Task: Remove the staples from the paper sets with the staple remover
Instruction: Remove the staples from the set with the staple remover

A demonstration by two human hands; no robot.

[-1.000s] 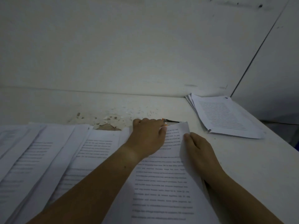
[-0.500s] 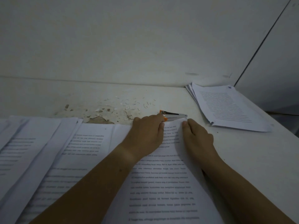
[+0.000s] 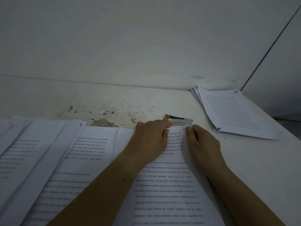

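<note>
A printed paper set (image 3: 164,190) lies in front of me on the white table (image 3: 254,160). My left hand (image 3: 151,139) grips its top edge, fingers curled over the edge and thumb on the page. My right hand (image 3: 202,144) holds the top right corner, where the sheet bends under my fingers. The orange and silver staple remover (image 3: 179,120) lies on the table just beyond that top edge, and my left fingertips are right at its orange end. No staple is visible.
More paper sets (image 3: 48,160) overlap in a row on the left. Another pile of papers (image 3: 232,111) sits at the back right by the wall corner. Paper scraps and pulled staples (image 3: 130,106) litter the table behind, over a patch of peeled surface.
My right hand has slid up the page to its top right corner. The staple remover, mostly hidden behind my left hand a second ago, now shows nearly whole.
</note>
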